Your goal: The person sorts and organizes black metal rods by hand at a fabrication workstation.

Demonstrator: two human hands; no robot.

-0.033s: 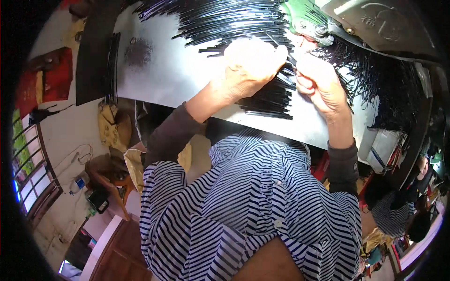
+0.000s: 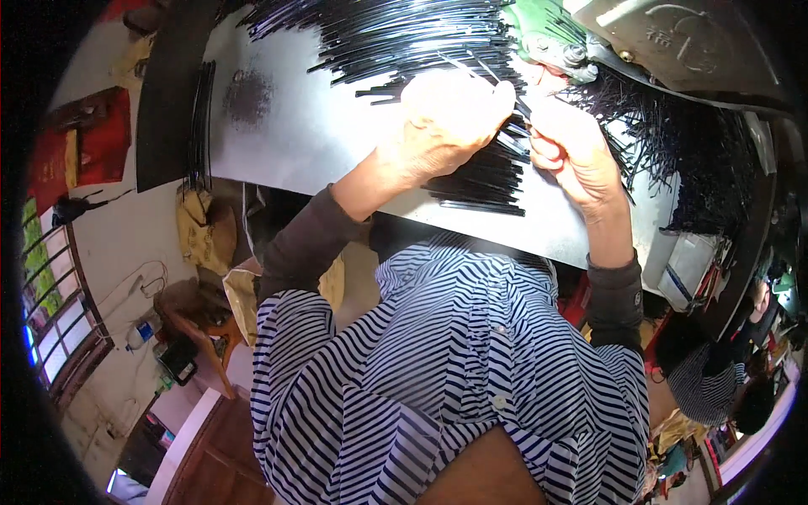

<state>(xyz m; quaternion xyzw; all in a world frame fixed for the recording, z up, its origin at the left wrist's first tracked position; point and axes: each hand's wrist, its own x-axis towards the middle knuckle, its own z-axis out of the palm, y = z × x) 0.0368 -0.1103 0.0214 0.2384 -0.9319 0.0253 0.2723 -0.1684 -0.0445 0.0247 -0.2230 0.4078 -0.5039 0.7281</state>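
Strong light washes out much of my left hand [image 2: 454,109]. Its fingers are closed, with the thumb toward my right hand, and thin strips stick out beyond it. My right hand [image 2: 579,151] is close beside it, fingers curled and pinched at the end of a thin dark strip [image 2: 523,109] that runs between both hands. Glare hides the exact grip. Behind my left hand lies a large heap of thin black strips [image 2: 404,42], roughly side by side. A smaller bunch of black strips [image 2: 480,189] lies under and in front of my hands.
Pale metal worktop [image 2: 295,151] lies under the work. A green machine part [image 2: 547,42] and a grey metal housing [image 2: 682,42] stand at the far right, above tangled black pieces [image 2: 648,126]. A white box [image 2: 690,265] hangs near the right edge. Another person [image 2: 707,379] is at right.
Another thin strip shows more clearly above my left hand. Both hands stay almost in place.
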